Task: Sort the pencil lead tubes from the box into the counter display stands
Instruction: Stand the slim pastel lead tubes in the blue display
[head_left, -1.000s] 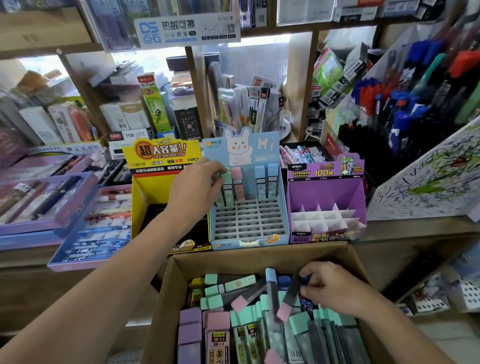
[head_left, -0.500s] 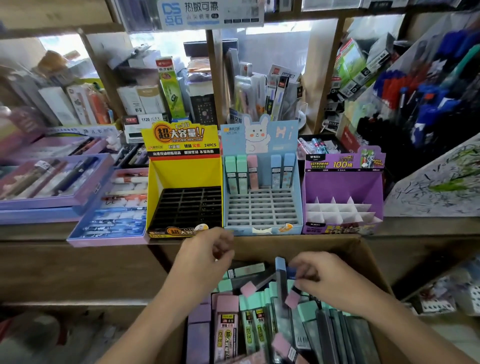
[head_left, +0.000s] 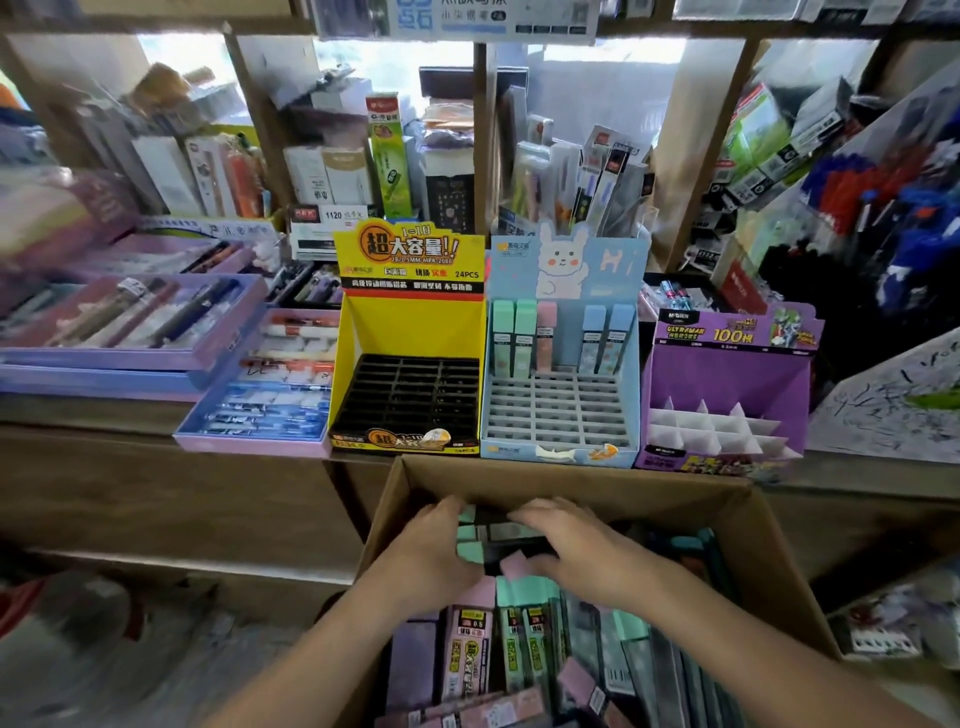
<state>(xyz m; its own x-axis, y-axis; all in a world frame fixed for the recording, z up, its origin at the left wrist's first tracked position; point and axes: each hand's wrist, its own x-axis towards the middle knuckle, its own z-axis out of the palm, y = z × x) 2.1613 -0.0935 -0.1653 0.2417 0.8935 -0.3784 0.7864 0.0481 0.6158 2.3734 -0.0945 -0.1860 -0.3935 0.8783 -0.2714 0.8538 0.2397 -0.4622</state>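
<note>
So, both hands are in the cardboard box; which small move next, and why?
Probably close the left hand on one green lead tube and lift it toward the light blue rabbit stand: matching tubes stand in its back row, front slots empty.

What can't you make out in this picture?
Head view:
Whether the left hand grips anything: its own back hides the fingertips.
Which lead tubes the right hand covers: its palm hides them.
The cardboard box's near end: cut off by the bottom edge.
Shelf packets behind: blurred.
</note>
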